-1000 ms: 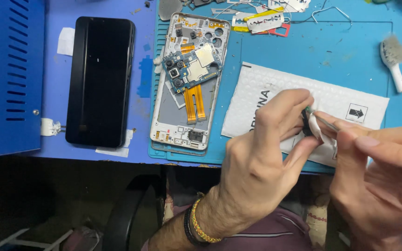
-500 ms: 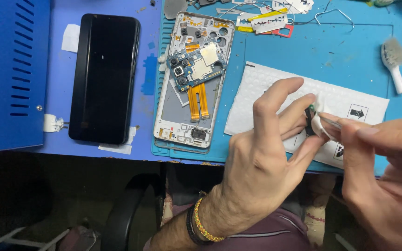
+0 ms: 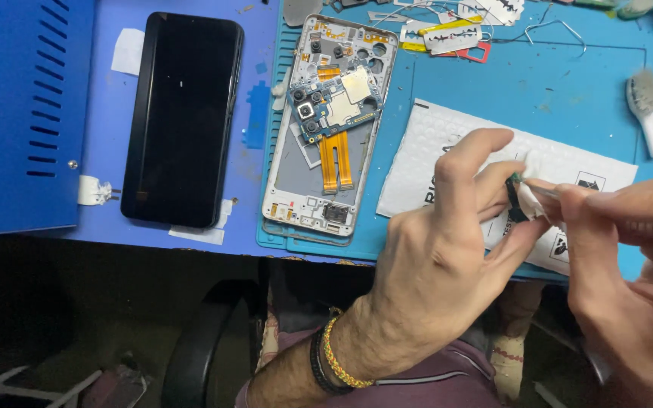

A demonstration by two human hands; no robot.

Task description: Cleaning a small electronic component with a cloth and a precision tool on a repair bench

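My left hand (image 3: pixel 440 257) pinches a small dark part (image 3: pixel 512 198) wrapped in a bit of white tissue (image 3: pixel 529 205) between thumb and middle finger, with the index finger lifted. My right hand (image 3: pixel 629 257) comes in from the right, its fingers closed on a thin metal tool (image 3: pixel 549 190) whose tip touches the part. Both hands hover over a white padded envelope (image 3: pixel 447 143) near the front edge of the blue work mat (image 3: pixel 568 83). The left wrist wears a yellow and a black bracelet.
An opened phone frame (image 3: pixel 330 121) with circuit board and orange flex cables lies on the mat to the left of the hands. A black phone (image 3: pixel 183 113) lies face up further left, beside a blue metal box (image 3: pixel 17 113). A white brush (image 3: pixel 644 106) and small scraps lie at the back right. A dark chair (image 3: pixel 205 355) is below the table edge.
My left index finger has lifted and straightened off the part. Both hands stay together on the part, and the view has shifted slightly.
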